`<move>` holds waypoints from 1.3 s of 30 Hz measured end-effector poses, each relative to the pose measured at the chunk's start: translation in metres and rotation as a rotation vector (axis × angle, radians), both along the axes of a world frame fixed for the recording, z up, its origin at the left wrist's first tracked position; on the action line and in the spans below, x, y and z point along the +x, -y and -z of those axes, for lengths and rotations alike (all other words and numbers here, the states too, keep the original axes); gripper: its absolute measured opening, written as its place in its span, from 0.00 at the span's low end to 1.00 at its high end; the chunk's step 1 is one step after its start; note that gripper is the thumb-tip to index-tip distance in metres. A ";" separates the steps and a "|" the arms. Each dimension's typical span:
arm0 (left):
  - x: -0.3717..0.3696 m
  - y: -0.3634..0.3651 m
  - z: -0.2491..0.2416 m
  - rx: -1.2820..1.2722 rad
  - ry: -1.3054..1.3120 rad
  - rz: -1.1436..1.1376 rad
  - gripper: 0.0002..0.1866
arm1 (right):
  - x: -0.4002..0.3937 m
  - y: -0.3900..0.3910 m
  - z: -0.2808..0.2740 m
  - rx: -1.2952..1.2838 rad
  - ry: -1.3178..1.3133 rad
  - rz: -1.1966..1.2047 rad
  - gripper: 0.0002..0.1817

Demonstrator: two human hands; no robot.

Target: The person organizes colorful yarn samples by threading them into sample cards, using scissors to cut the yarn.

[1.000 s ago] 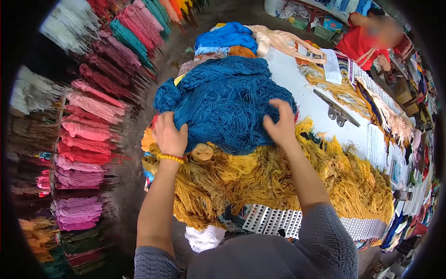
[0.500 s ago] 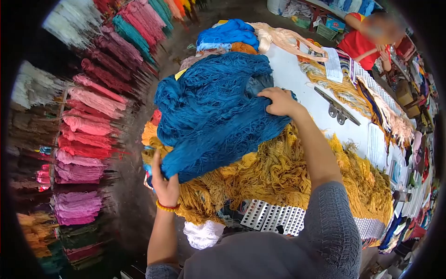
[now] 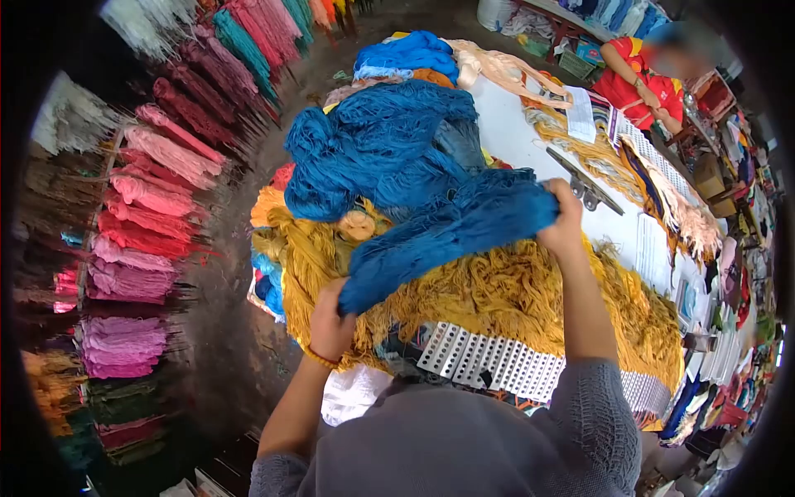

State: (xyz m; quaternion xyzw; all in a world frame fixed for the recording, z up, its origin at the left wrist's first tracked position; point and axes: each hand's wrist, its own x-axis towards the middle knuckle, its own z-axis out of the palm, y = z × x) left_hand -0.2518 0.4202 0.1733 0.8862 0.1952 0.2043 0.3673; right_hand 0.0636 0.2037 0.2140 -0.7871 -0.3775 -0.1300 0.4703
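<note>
A dark blue skein of yarn [image 3: 451, 228] is stretched between my two hands, above the mustard yarn. My left hand [image 3: 333, 321], with a yellow beaded bracelet at the wrist, is closed round its lower left end. The other end is gripped by my right hand [image 3: 566, 222] at the upper right. Just beyond lies a larger pile of blue yarn [image 3: 381, 149] on the table. Mustard-yellow yarn [image 3: 489, 286] spreads beneath the skein and along the table's near side. The fingertips of both hands are partly hidden by the yarn.
Racks of hanging skeins, among them pink skeins [image 3: 166, 215], stand on the left. White swatch cards with holes [image 3: 497, 360] lie at the near edge. A metal clip [image 3: 588, 186] and a paper sheet [image 3: 580, 116] are on the right. A person in red [image 3: 638, 91] is at the far right.
The blue skein has come away from the pile towards me and now spans between my hands. My left hand moved right; my right hand moved right and slightly nearer. The other person's arms have lowered.
</note>
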 end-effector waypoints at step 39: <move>-0.058 0.096 0.008 0.251 0.244 0.569 0.19 | -0.278 0.033 0.123 1.113 -1.963 0.108 0.25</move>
